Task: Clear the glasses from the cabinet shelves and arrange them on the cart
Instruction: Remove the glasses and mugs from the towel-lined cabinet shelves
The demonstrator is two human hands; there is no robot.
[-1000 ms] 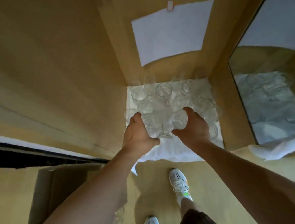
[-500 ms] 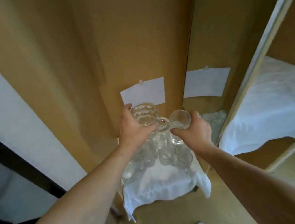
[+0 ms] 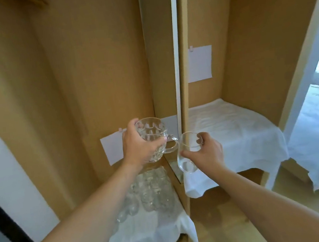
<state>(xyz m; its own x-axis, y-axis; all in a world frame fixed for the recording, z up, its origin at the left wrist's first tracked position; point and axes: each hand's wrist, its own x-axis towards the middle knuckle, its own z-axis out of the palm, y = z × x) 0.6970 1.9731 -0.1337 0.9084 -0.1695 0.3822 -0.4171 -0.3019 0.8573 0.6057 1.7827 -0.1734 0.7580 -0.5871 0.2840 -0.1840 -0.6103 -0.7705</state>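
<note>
My left hand (image 3: 140,144) grips a dimpled glass mug (image 3: 153,137) round its body, handle toward my right hand (image 3: 206,152) — which holds a smooth tumbler (image 3: 187,151) just beside it. Below my left hand, more glasses (image 3: 150,192) crowd a white cloth (image 3: 148,237) on the shelf.

Both arms are reaching out front, bare forearms. Left hand (image 3: 140,145) is wrapping its fingers round a dimpled mug (image 3: 152,137); right hand (image 3: 207,152), just beside it, is pinching a plain glass (image 3: 188,153), tilted.
</note>
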